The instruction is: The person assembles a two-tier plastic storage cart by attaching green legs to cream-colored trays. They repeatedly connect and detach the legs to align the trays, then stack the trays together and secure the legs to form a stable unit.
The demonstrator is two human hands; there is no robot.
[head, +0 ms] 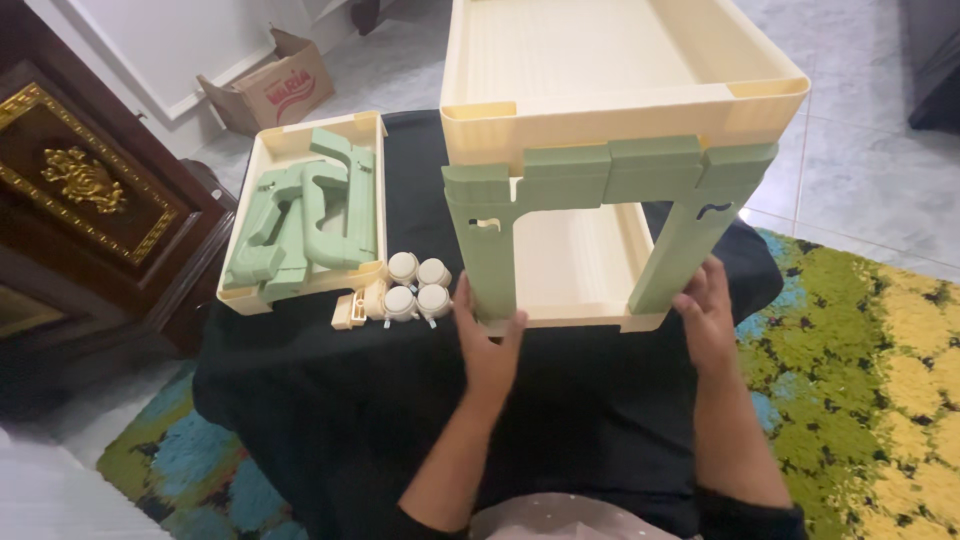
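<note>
Hands [488, 350] [708, 320] on half-cropped rack [610, 180]

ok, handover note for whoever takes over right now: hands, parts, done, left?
Left hand: open, pressed against the foot of the left green leg at the lower tray.
Right hand: open, resting on the foot of the right green leg.
Done: two cream trays stacked, upper tray sitting on the green frame.
Left: a third tray lies to the left on the black cloth, holding more green pieces. Four wheels and a small cream part lie loose beside it, not yet fitted.
</note>
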